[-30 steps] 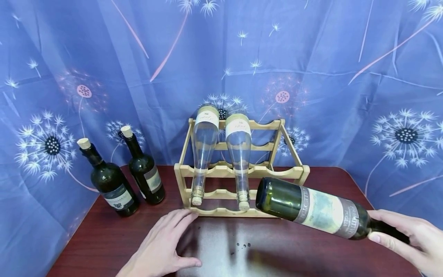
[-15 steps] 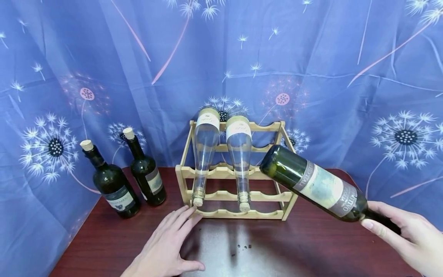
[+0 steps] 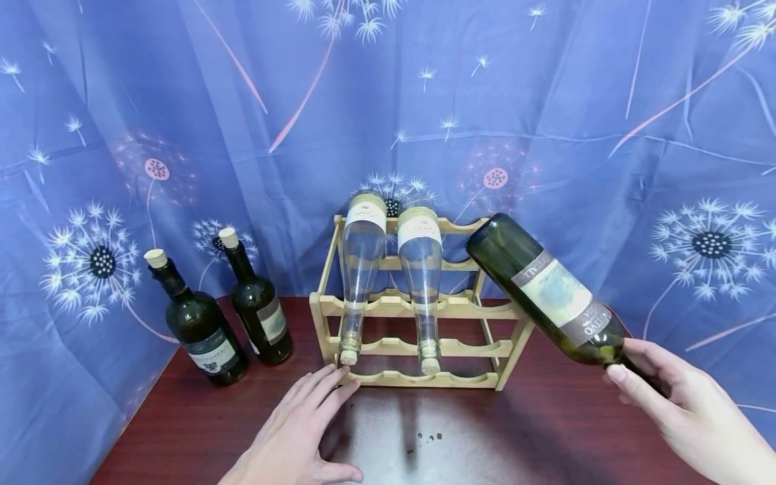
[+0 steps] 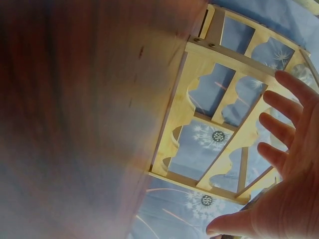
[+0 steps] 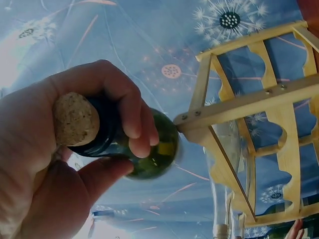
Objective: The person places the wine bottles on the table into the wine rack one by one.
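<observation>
My right hand point(image 3: 685, 397) grips a dark green wine bottle point(image 3: 554, 296) by its neck, to the right of the wooden wine rack point(image 3: 418, 310). The bottle tilts with its base up and left, overlapping the rack's right end in the head view. In the right wrist view its cork point(image 5: 76, 119) sticks out beside the curled fingers point(image 5: 130, 117). Two clear glass bottles, a left one point(image 3: 364, 256) and a right one point(image 3: 420, 263), lie on the rack's top tier, corks toward me. My left hand point(image 3: 297, 424) has its fingers spread, fingertips right at the rack's front left corner.
Two corked dark wine bottles, one at the far left point(image 3: 206, 337) and one nearer the rack point(image 3: 261, 306), stand upright on the reddish-brown table point(image 3: 545, 444). A few small dark specks point(image 3: 430, 436) lie before the rack. A blue dandelion-print curtain point(image 3: 388, 81) hangs close behind.
My right hand has moved left, and the dark green bottle has swung from nearly level to a steeper tilt, its base rising beside the rack. The left hand stays by the rack's corner.
</observation>
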Motion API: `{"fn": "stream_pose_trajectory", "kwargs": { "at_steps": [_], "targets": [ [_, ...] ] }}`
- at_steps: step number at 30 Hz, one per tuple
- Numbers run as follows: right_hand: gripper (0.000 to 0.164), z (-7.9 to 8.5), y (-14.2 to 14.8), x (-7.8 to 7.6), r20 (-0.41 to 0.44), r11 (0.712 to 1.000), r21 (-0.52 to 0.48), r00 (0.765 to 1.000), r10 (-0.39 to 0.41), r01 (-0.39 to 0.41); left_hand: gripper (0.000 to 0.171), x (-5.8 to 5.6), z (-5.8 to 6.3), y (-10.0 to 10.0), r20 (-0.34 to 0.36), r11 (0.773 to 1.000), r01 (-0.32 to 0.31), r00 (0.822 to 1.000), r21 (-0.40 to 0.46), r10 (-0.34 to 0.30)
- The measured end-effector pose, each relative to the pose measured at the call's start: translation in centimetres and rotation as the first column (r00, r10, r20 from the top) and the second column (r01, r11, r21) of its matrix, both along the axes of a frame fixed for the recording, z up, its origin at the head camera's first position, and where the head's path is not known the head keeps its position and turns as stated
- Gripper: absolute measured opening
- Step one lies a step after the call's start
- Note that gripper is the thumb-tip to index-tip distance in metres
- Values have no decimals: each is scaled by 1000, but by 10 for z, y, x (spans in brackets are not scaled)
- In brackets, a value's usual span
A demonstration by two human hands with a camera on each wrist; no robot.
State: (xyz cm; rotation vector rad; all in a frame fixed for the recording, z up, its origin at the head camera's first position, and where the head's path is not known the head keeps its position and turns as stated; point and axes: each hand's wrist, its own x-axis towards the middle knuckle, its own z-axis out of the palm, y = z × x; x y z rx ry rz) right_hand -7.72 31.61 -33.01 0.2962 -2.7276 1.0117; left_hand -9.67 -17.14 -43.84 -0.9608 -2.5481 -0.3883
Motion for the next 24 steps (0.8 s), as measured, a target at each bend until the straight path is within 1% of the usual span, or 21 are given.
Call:
{"fn": "stream_pose_trajectory", "kwargs": {
  "at_steps": [5,9,18,21,24],
  "targets": [
    [42,1,-6,-1,-11,994,-99,999,35,-36,108,1,-1,0,30,1000,-11,999,-27,12],
    [45,2,-12,-2,-5,989,-137,998,59,-60,108,1,-2,1,57,999,-12,998,-44,14],
    [48,4,-23,-2,35,970,-207,990,135,-125,107,-1,-1,7,44,998,24,999,-62,-22],
    [50,6,-27,-1,65,967,-225,988,138,-120,107,-2,1,9,44,997,34,999,-74,-31],
    [52,9,-31,0,77,970,-223,990,115,-95,107,-3,2,11,42,996,40,998,-77,-37]
  ]
}}
